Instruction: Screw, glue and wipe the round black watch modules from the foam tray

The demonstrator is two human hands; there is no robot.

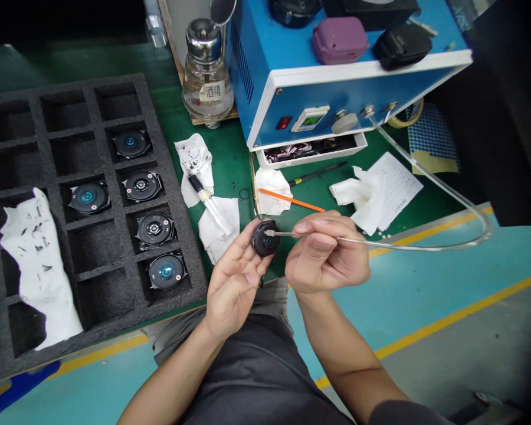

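My left hand [234, 280] holds a round black watch case [259, 241] by its edge, its back with a bluish ring facing up. In my right hand [330, 254] is a thin metal needle [285, 234] on a clear tube [425, 245], pinched between thumb and fingers. The needle's tip lies over the watch case; whether it touches cannot be made out. The tube loops right and up to the front of a blue machine [256, 88]. Similar watch cases [166, 271] sit in compartments of a black foam tray [194, 277] on the left.
A glass alcohol bottle [207, 85] stands left of the machine. White wipes [219, 230], an orange stick [292, 200], a dark pen-like tool [318, 173] and a paper sheet [400, 189] lie on the green table. A purple case [340, 40] rests on the machine, above a white drawer [314, 154].
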